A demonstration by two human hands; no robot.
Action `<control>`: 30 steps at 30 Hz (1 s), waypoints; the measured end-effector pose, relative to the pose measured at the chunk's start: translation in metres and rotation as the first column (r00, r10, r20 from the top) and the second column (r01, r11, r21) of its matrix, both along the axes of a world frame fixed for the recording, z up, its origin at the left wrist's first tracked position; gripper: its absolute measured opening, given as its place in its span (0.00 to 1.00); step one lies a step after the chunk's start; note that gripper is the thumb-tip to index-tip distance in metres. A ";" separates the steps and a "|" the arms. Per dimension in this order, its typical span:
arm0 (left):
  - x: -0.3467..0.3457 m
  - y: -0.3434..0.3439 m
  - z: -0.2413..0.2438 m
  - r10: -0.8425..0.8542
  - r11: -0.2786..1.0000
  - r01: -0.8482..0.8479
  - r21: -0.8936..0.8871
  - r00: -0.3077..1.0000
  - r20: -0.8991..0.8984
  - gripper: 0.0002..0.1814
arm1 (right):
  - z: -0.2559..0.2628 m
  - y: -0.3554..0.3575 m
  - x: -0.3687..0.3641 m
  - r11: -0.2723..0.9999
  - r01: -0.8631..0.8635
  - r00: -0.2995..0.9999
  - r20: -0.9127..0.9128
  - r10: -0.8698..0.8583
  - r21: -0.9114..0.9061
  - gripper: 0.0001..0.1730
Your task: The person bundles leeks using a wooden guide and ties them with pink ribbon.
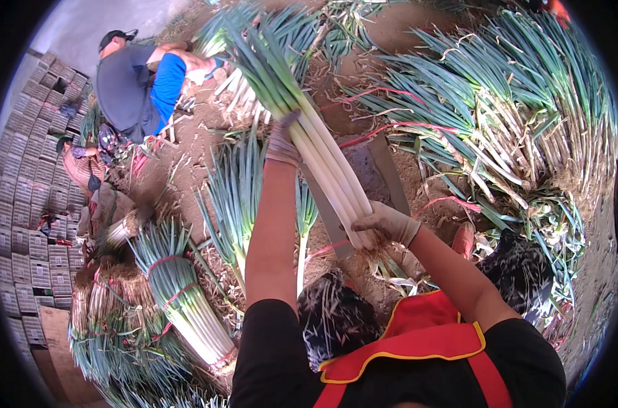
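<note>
Several peeled green onions with long white stalks (329,163) lie side by side across both my hands. My left hand (284,140), in a pale glove with dark fingertips, grips them where white turns to green. My right hand (390,223), gloved too, holds the root end, its thumb on the white stalks. Below them on the soil is a flat grey board (362,168) with red twine (370,135) beside it. Loose peeled green onions (237,204) lie left of my left forearm. Farther left sits a bundle (186,301) bound with red ties.
Unpeeled green onions (512,112) are heaped at the right, with peelings (558,229) below. Stacked boxes (28,188) line the left side. A person in blue shorts (130,86) sits at upper left, another person (84,163) beyond. More bundles (110,316) lie at lower left.
</note>
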State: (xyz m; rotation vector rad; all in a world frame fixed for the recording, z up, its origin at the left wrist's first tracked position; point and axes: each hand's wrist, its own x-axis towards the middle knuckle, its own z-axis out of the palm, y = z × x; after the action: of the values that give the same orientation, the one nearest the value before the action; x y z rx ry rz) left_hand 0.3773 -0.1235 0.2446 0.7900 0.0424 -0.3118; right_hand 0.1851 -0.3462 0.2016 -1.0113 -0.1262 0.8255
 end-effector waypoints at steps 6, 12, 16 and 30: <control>0.022 -0.014 -0.170 0.143 0.977 -0.082 0.194 0.935 -0.326 0.19 | -0.098 -0.006 -0.002 0.999 0.019 0.949 -0.315 -0.028 -0.032 0.27; 0.001 -0.023 -0.268 0.112 0.974 0.017 0.226 0.832 -0.544 0.18 | -0.143 -0.008 -0.022 0.995 0.071 0.880 -0.466 -0.094 -0.065 0.22; -0.017 -0.014 -0.262 0.009 0.999 0.012 0.032 0.814 -0.580 0.25 | -0.151 -0.018 -0.022 0.991 -0.097 0.800 -0.600 0.021 -0.095 0.23; -0.192 -0.020 -0.150 -0.741 -0.334 0.186 0.924 0.554 -0.380 0.22 | -0.150 -0.021 -0.006 0.997 -0.010 0.869 -0.494 -0.032 -0.083 0.22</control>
State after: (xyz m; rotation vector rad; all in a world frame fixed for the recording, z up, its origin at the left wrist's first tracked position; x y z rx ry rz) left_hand 0.1858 -0.1433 0.0943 2.5065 -0.6526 -1.0850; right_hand 0.1790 -0.3669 0.0515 -0.8455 0.3581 1.0627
